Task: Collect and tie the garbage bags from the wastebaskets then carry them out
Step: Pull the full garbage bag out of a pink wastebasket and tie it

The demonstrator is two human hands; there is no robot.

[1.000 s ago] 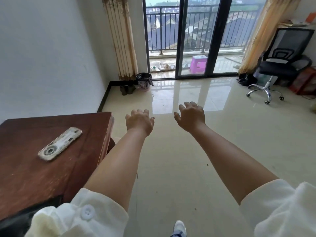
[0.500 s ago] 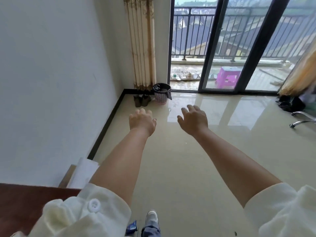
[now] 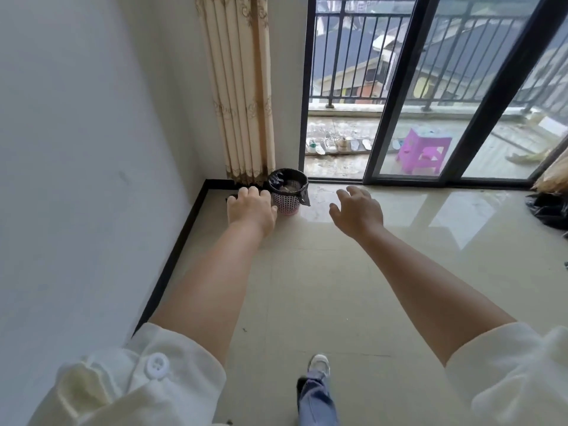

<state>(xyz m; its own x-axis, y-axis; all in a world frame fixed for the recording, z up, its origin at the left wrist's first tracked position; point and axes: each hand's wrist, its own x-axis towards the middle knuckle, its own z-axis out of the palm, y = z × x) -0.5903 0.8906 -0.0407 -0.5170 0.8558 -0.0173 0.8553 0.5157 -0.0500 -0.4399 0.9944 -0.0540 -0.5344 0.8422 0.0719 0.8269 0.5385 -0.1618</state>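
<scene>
A small pink-and-white lattice wastebasket (image 3: 288, 205) stands on the floor in the room's corner, under the curtain. A black garbage bag (image 3: 302, 192) lines it, its edge folded over the rim, with rubbish inside. Both my arms reach forward above the floor. My left hand (image 3: 251, 207) hovers just left of the wastebasket in the picture, fingers relaxed, holding nothing. My right hand (image 3: 356, 210) is spread open to the right of the basket, apart from it and empty.
The white wall (image 3: 92, 149) and black skirting run along the left. A beige curtain (image 3: 242, 87) hangs behind the basket. Sliding glass doors (image 3: 399, 96) open on a balcony with a purple stool (image 3: 425, 152). A black bag (image 3: 550, 207) lies at the right edge.
I have walked forward toward the corner; the brown table has left the view and the wastebasket is much nearer. Both hands stay open and stretched ahead.
</scene>
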